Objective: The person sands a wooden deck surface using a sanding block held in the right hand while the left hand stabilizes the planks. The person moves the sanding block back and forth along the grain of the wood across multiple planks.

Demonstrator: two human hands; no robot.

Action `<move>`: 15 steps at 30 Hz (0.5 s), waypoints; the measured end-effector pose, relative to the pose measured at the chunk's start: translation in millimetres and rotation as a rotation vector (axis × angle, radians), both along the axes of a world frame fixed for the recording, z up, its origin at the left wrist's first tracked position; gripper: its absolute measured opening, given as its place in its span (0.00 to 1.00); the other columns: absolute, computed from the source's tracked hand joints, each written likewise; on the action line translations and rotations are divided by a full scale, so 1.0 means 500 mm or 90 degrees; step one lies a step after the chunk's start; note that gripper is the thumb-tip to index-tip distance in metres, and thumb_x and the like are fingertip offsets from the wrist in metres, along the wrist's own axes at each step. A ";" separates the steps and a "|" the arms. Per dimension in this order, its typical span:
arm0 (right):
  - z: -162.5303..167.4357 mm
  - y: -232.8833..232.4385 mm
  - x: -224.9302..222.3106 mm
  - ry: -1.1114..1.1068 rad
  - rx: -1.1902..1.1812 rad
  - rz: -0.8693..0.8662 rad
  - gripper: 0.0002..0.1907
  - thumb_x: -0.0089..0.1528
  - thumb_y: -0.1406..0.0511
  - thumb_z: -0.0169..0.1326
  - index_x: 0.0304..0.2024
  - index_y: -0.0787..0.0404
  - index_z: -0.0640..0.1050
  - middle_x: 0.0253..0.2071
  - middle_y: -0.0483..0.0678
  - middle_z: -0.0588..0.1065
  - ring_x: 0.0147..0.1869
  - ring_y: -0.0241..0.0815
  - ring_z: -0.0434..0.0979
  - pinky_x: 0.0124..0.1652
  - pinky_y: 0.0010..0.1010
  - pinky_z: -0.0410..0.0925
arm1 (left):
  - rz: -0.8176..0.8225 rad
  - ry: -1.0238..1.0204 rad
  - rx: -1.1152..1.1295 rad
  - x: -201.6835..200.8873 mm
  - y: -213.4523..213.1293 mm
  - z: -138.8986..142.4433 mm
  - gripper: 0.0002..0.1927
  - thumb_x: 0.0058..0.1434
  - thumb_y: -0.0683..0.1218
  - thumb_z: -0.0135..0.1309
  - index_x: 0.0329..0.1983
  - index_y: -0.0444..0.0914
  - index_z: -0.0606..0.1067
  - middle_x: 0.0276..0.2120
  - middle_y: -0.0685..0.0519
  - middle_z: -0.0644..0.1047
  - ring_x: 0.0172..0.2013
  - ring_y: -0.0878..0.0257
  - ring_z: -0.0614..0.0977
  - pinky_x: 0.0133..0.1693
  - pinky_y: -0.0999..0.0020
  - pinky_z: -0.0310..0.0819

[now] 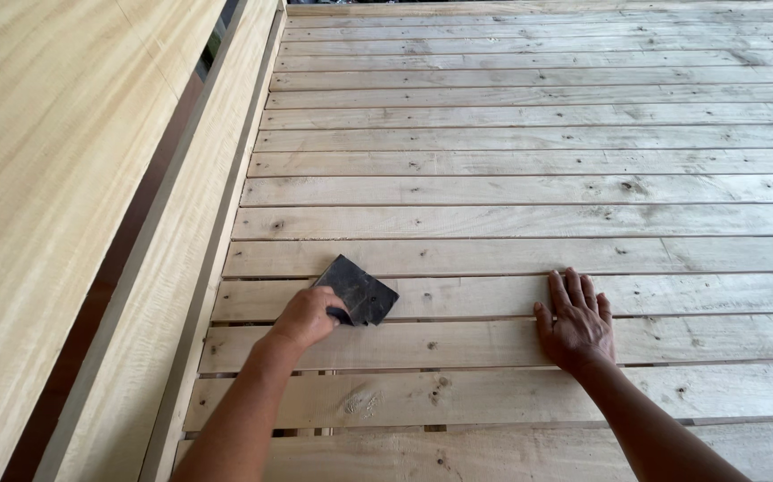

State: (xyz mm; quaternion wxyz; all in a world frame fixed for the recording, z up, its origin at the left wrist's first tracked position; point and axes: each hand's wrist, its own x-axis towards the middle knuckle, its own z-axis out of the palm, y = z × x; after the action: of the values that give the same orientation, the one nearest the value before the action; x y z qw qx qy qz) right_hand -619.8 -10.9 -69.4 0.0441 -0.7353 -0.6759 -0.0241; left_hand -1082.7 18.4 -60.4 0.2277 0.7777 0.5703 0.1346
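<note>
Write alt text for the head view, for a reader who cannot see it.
The left hand presses a dark sheet of sandpaper onto pale wooden slats, while the right hand rests flat on them. A wooden side rail runs along the left.

A slatted wooden surface [529,161] of pale, knotted boards laid side by side with narrow gaps is seen from above. The left hand [308,316] is closed on the lower corner of a dark grey sanding sheet [359,290], which is pressed flat against one slat, its far corner pointing away from the person. The right hand [575,321] is laid flat, palm down and fingers spread, on the same run of slats, well apart from the sheet. A long side rail [199,232] is seen along the left edge of the slats, and beside it a broad smooth plank [38,178]
</note>
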 end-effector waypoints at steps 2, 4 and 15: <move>-0.002 0.000 -0.001 0.007 -0.003 -0.002 0.38 0.67 0.44 0.32 0.76 0.48 0.51 0.80 0.47 0.44 0.82 0.49 0.38 0.73 0.46 0.38 | -0.040 0.002 0.041 0.046 -0.001 0.001 0.11 0.52 0.38 0.66 0.38 0.45 0.84 0.36 0.52 0.80 0.36 0.59 0.83 0.42 0.67 0.82; -0.003 0.001 -0.001 0.012 -0.004 0.000 0.38 0.67 0.44 0.32 0.76 0.48 0.51 0.80 0.48 0.45 0.82 0.49 0.38 0.73 0.46 0.38 | -0.049 -0.017 -0.018 0.144 0.006 -0.007 0.12 0.55 0.37 0.62 0.40 0.45 0.83 0.37 0.52 0.80 0.36 0.59 0.83 0.42 0.68 0.83; 0.003 -0.004 0.009 0.020 0.004 -0.006 0.38 0.66 0.43 0.33 0.76 0.46 0.52 0.80 0.45 0.46 0.83 0.47 0.40 0.74 0.45 0.38 | 0.075 0.132 -0.029 -0.047 -0.040 0.055 0.14 0.54 0.43 0.66 0.43 0.52 0.82 0.40 0.57 0.79 0.40 0.61 0.82 0.43 0.64 0.80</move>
State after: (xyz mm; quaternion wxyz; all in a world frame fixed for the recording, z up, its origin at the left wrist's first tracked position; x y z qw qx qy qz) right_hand -615.1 -12.8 -68.0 0.0569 -0.7385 -0.6717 -0.0146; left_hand -1106.3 -1.5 -32.8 0.1765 0.7475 0.6381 0.0535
